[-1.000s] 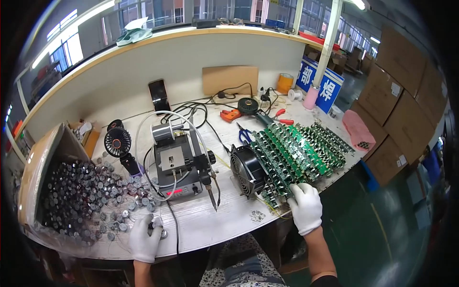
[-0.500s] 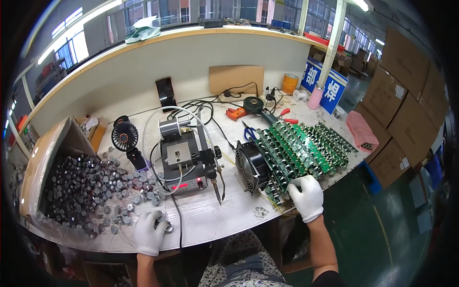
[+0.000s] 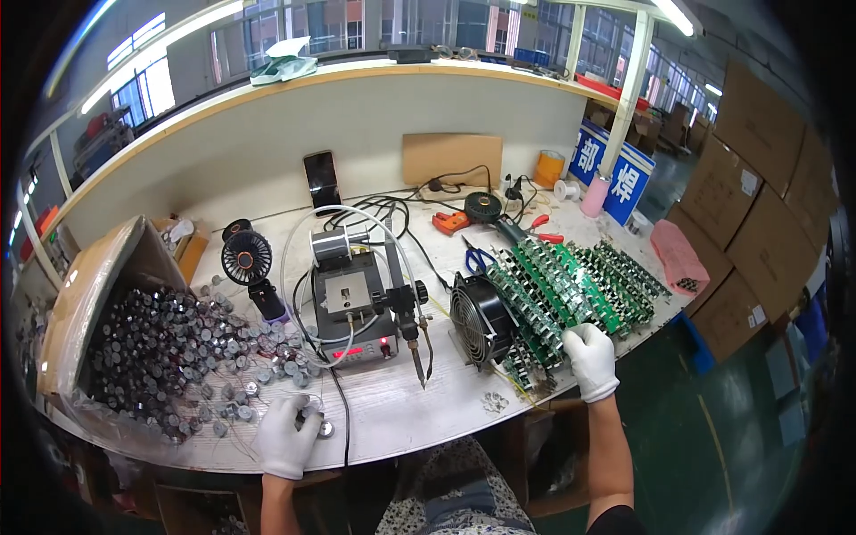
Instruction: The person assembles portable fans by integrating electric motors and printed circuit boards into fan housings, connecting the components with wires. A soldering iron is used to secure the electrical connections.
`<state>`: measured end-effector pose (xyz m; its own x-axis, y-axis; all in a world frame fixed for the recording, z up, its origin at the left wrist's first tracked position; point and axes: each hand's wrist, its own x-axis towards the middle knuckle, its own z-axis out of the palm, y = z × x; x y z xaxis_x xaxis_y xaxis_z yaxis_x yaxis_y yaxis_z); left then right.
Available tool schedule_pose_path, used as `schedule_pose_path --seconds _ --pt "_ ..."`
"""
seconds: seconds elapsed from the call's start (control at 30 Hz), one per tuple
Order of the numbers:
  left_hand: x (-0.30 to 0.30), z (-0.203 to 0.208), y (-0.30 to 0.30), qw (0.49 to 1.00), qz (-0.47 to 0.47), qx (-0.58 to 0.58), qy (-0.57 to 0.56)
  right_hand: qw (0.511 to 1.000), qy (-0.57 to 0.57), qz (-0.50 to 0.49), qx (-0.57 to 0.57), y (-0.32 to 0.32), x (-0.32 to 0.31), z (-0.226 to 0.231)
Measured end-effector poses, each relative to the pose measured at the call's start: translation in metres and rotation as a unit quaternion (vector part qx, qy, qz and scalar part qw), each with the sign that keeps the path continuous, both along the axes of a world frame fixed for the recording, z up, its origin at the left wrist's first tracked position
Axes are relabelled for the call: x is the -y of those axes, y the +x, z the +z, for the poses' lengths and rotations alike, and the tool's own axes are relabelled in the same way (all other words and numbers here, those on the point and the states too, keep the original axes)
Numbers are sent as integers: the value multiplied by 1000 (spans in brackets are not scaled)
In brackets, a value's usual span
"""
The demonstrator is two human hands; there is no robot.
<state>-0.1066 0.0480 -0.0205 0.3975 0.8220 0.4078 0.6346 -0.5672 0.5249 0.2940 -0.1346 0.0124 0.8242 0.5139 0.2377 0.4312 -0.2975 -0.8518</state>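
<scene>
My left hand (image 3: 287, 439), in a white glove, is at the near edge of the bench with its fingers closed round a small round metal motor (image 3: 309, 411), partly hidden by them. Just right of it lies another small motor (image 3: 326, 430). My right hand (image 3: 591, 362), also gloved, is at the near edge of the rows of green circuit boards (image 3: 557, 285). Its thumb and fingers pinch the end of a board, mostly covered by the glove. Between the hands stands a soldering machine (image 3: 352, 308) with its iron tip (image 3: 422, 374) pointing down.
At left, a plastic-lined carton (image 3: 67, 334) spills a heap of small motors (image 3: 169, 357). A black fan (image 3: 479, 321) stands against the boards. Farther back are a small fan (image 3: 246, 259), a phone (image 3: 322, 181), pliers (image 3: 478, 259) and cables. Small metal bits (image 3: 493, 402) lie near the front edge.
The view has shifted slightly, so the bench sits a little lower and to the right. My right hand has moved slightly away along the boards; the left hand stays by the small motors.
</scene>
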Motion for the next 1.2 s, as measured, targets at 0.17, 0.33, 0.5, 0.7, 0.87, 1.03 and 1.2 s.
schedule_pose_path --seconds 0.17,0.33,0.5,0.7,0.87,1.03,1.2 --pt "-1 0 -8 999 18 -18 -33 977 -76 19 199 -8 -5 -1" --pt "-7 -2 -2 998 -25 -16 -51 998 -21 55 -3 32 16 -16" --pt "1 1 -12 999 3 -6 -37 970 54 36 -235 21 13 1" --pt "2 -4 -12 1000 -12 -2 -7 957 234 18 -171 3 38 13" --pt "-3 -6 -11 999 17 22 -38 950 251 96 -159 -10 88 0" --pt "-9 -2 -24 973 66 163 -148 972 40 191 -128 -55 112 9" --pt "-15 -19 -22 929 36 300 -213 989 -13 75 -130 -102 74 -4"
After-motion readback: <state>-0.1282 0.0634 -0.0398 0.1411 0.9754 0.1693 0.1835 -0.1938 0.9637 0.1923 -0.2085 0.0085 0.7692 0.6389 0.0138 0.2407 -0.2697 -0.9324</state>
